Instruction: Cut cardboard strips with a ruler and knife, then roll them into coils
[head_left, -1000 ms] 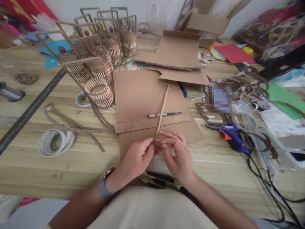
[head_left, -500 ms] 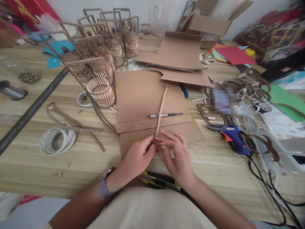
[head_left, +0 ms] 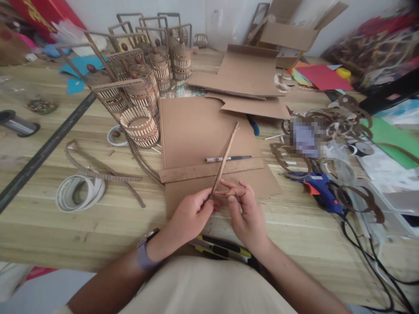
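My left hand (head_left: 193, 216) pinches the lower end of a narrow cardboard strip (head_left: 225, 158), which slants up and to the right with its corrugated edge showing. Close by on the right, my right hand (head_left: 247, 218) has thumb and fingers pressed together; some fingers reach to the strip's lower end. What lies in that pinch is too small to make out. Beneath the strip lie a capped pen (head_left: 235, 158), a long flat cardboard piece (head_left: 186, 171) and a large cardboard sheet (head_left: 190, 126).
Several small slatted baskets (head_left: 139, 126) with tall handles stand at the back left. Tape rolls (head_left: 65, 194) and loose strips (head_left: 122, 179) lie at the left. A blue glue gun (head_left: 322, 187) with cables and curled strips is at the right. Yellow-black cutters (head_left: 222, 248) lie before me.
The strip's upper end has tipped to the right. My right hand has shifted slightly right, its thumb now pressed against its fingers. My left hand keeps its grip.
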The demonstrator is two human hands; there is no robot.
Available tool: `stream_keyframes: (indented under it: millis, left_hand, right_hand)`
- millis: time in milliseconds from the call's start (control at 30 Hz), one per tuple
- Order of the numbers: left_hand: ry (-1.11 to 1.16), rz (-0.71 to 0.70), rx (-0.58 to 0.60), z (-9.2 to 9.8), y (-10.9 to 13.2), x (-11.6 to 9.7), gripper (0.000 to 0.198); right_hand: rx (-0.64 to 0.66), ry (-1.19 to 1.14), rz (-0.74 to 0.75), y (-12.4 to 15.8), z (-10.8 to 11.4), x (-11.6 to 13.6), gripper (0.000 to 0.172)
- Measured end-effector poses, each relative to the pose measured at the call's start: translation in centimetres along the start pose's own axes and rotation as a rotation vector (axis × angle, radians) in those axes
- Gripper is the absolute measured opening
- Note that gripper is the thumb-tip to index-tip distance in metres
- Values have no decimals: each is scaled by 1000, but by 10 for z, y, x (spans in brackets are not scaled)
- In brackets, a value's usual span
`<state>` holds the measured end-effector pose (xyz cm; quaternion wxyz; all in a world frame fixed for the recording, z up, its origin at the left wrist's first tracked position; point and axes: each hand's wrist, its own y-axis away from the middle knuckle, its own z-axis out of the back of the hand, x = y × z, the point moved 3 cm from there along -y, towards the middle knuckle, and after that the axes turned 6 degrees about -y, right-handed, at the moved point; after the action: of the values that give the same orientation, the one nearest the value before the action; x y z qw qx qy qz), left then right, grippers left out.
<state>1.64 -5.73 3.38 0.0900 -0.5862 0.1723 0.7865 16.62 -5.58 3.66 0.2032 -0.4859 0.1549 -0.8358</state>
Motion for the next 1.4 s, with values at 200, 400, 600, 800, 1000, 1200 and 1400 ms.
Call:
stream_keyframes:
  millis: [200,400,600,800,1000,1200,1400]
  left_hand:
    - [2,23,-1,0,-2,-1,30]
    - [12,10,10,-2,-1,1,30]
    - [64,-3,13,-3,-2,0,30]
    - [65,1,14,-1,-2,-3,29]
    - [74,49,-11,-1,-4,-4,25]
    - [109,45,28,-2,-4,1,27]
    - [105,48,68,-2,-3,3,31]
  right_hand:
    - [15,1,23,0,0,0,15]
    - [32,-10,53,-1,2,-1,16]
    - [12,-14,130,2,0,2,16]
    - [-56,161,261,10,-6,7,17]
    - [-50,186,270,8,-8,11,18]
    - [-19,114,167,4,-2,9,22]
    - [-11,86,137,3,0,7,19]
